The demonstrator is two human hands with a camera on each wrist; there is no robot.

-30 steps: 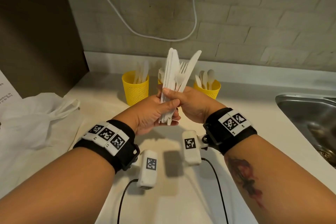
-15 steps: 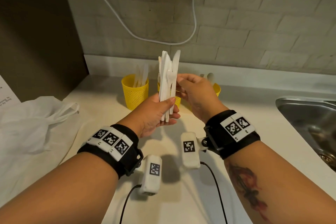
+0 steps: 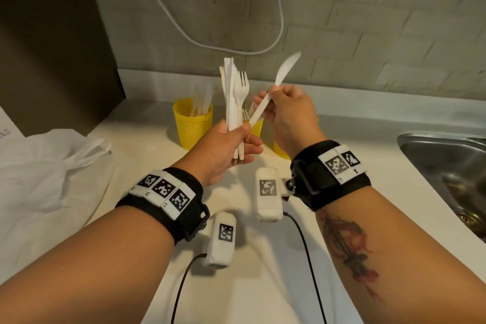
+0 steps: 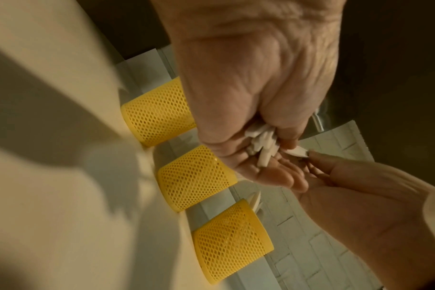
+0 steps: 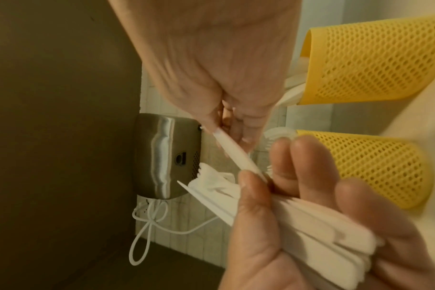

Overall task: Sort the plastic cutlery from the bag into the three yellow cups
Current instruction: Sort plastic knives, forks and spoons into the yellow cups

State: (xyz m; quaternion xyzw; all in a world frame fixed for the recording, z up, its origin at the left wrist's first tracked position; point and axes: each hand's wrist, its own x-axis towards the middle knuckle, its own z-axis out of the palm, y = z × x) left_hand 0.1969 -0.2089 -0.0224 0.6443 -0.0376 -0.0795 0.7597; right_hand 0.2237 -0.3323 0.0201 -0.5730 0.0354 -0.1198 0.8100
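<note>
My left hand [image 3: 238, 137] grips a bundle of white plastic cutlery [image 3: 232, 97] upright by the handles; a fork and knives show at its top. Just right of the bundle, my right hand [image 3: 271, 95] pinches a single white knife [image 3: 285, 68] by its handle, blade tilted up and right. Three yellow mesh cups stand behind the hands: the left cup [image 3: 193, 123] holds knives, while the middle cup [image 3: 256, 127] and right cup [image 3: 280, 151] are mostly hidden. In the left wrist view the cups [image 4: 194, 176] stand in a row. The right wrist view shows the knife [image 5: 234, 155] touching the bundle [image 5: 311, 221].
A white plastic bag [image 3: 39, 166] lies crumpled on the counter at the left. A steel sink [image 3: 447, 166] is set into the counter at the right. A metal hand dryer [image 5: 166, 157] and its white cable [image 3: 184, 31] hang on the tiled wall behind.
My right hand has drawn one knife out of the bundle and swung it up to the right. The left hand keeps its grip on the rest, slightly lower.
</note>
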